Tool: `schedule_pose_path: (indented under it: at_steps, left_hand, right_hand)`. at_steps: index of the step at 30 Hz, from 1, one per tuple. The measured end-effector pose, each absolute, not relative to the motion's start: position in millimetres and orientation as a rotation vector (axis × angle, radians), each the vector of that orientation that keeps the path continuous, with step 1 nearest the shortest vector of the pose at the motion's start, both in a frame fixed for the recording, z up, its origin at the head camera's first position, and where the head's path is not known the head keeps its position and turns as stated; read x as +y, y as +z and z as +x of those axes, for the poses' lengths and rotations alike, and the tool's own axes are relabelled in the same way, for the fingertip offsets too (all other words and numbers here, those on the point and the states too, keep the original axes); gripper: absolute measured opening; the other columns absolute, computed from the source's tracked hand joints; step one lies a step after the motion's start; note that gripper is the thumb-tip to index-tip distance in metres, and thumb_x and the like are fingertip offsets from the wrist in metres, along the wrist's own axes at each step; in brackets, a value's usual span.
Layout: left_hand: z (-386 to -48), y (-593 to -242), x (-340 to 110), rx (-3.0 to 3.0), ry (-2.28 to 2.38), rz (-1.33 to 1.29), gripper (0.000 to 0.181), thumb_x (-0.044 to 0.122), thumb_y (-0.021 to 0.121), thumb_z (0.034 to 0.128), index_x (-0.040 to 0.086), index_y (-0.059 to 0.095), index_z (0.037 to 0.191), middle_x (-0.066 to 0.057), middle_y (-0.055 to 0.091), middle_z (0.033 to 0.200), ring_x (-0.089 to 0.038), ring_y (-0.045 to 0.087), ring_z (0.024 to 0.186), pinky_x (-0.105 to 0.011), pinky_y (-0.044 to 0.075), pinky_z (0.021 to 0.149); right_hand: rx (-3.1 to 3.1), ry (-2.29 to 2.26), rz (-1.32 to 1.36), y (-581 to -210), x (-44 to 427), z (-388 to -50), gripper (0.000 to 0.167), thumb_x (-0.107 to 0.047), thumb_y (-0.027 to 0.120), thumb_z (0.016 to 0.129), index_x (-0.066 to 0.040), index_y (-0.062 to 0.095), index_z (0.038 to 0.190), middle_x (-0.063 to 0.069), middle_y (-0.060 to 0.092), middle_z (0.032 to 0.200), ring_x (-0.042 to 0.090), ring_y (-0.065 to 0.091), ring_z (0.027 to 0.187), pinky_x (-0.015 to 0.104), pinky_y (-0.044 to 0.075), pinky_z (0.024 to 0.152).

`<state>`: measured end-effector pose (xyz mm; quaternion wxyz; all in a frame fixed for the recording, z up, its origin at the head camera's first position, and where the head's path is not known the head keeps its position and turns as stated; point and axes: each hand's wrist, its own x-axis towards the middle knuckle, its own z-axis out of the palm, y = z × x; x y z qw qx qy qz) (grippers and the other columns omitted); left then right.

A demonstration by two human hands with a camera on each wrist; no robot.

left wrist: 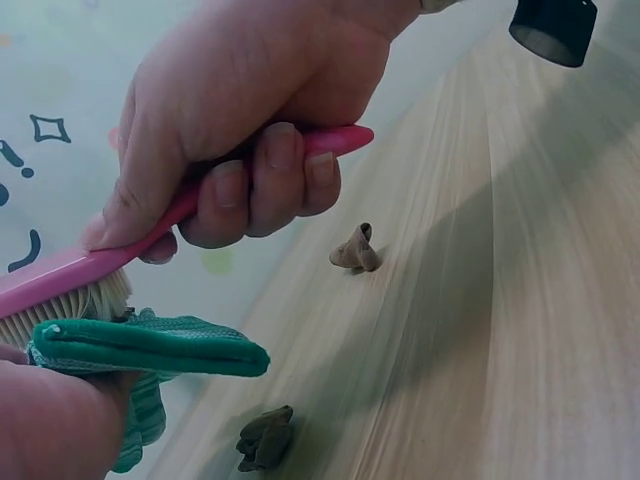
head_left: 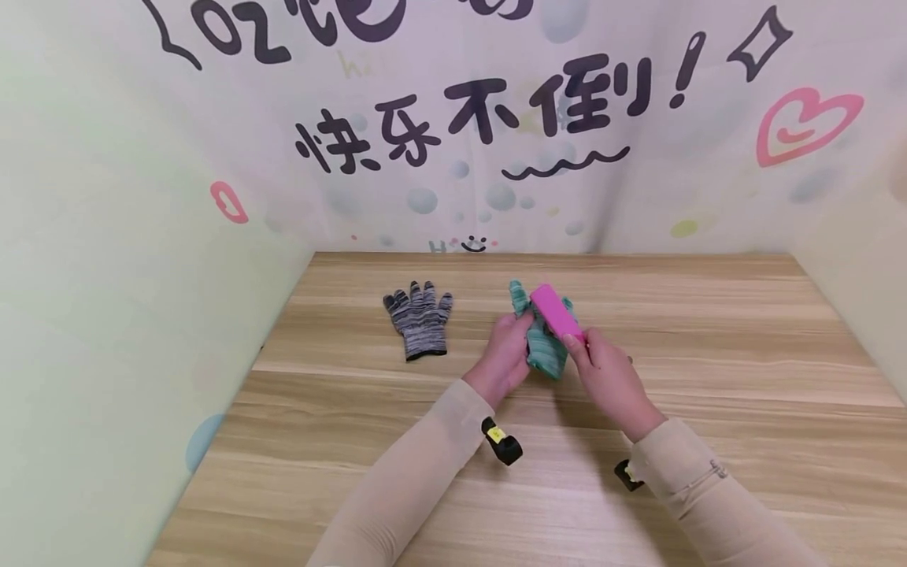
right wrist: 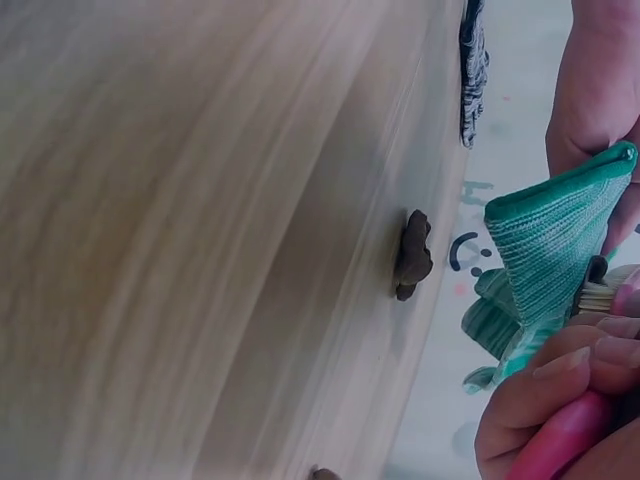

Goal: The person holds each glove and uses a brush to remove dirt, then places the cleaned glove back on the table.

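On the table (head_left: 765, 354), a grey glove (head_left: 425, 321) is lying flat toward the far left corner. Nearer the middle of the far edge, the left hand (head_left: 506, 350) is clamping a green glove (head_left: 547, 353) and holding it above the tabletop, while the right hand (head_left: 612, 376) is wrapping its fingers closely round a pink brush (head_left: 556, 311), whose bristles (left wrist: 100, 298) are facing down onto that glove; brown lumps (left wrist: 266, 440) are lying below.
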<state>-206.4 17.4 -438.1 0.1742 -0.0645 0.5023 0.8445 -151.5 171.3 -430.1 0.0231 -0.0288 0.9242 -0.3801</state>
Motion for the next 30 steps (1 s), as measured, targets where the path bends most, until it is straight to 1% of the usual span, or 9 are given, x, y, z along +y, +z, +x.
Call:
schedule_pose_path:
  at_steps: [4, 9, 16, 20, 24, 30]
  left_hand:
    - [-206, -438, 17, 1.404, 2.414, -0.202, 0.040, 0.019, 0.038, 0.1093, -0.005, 0.051, 0.138, -0.021, 0.061, 0.139, -0.025, 0.059, 0.127, -0.043, 0.050, 0.110]
    - [-206, -438, 16, 1.397, 2.415, -0.217, 0.040, 0.021, 0.038, 0.1100, -0.004, 0.050, 0.139, -0.020, 0.062, 0.138, -0.028, 0.059, 0.129, -0.044, 0.049, 0.111]
    - [-206, -438, 14, 1.403, 2.396, -0.238, 0.040, 0.022, 0.039, 0.1100, -0.002, 0.049, 0.140, -0.019, 0.062, 0.139, -0.027, 0.059, 0.130, -0.043, 0.049, 0.111]
    - [-207, -437, 12, 1.391, 2.394, -0.244, 0.042, 0.023, 0.039, 0.1102, -0.001, 0.046, 0.143, -0.017, 0.060, 0.141, -0.027, 0.056, 0.133, -0.042, 0.048, 0.113]
    - [-206, -435, 12, 1.376, 2.399, -0.268, 0.041, 0.024, 0.039, 0.1101, 0.001, 0.046, 0.143, -0.015, 0.061, 0.140, -0.026, 0.057, 0.133, -0.041, 0.047, 0.113]
    - [-208, -434, 11, 1.357, 2.421, -0.293, 0.042, 0.023, 0.041, 0.1097, 0.001, 0.046, 0.145, -0.015, 0.060, 0.142, -0.027, 0.055, 0.135, -0.041, 0.046, 0.114]
  right_hand:
    - [2.882, -1.153, -0.089, -431, 174, -151, 0.056, -0.052, 0.031, 0.108, 0.000, 0.052, 0.112, 0.007, 0.045, 0.075, 0.020, 0.042, 0.062, 0.030, 0.038, 0.051]
    - [2.879, -1.147, -0.093, -429, 178, -150, 0.058, -0.051, 0.031, 0.108, 0.002, 0.052, 0.115, 0.007, 0.046, 0.075, 0.020, 0.042, 0.062, 0.030, 0.038, 0.051]
    - [2.899, -1.130, -0.090, -430, 183, -150, 0.057, -0.051, 0.032, 0.108, 0.002, 0.053, 0.112, 0.008, 0.047, 0.075, 0.021, 0.044, 0.064, 0.030, 0.039, 0.054]
    - [2.889, -1.128, -0.096, -429, 184, -149, 0.056, -0.051, 0.033, 0.108, 0.002, 0.052, 0.113, 0.008, 0.045, 0.075, 0.021, 0.043, 0.063, 0.030, 0.039, 0.053]
    - [2.877, -1.131, -0.091, -428, 183, -148, 0.057, -0.051, 0.032, 0.108, 0.002, 0.051, 0.114, 0.008, 0.044, 0.074, 0.021, 0.043, 0.062, 0.030, 0.039, 0.052]
    - [2.874, -1.147, -0.083, -428, 185, -146, 0.055, -0.048, 0.031, 0.109, 0.002, 0.052, 0.114, 0.007, 0.044, 0.073, 0.020, 0.042, 0.061, 0.030, 0.038, 0.051]
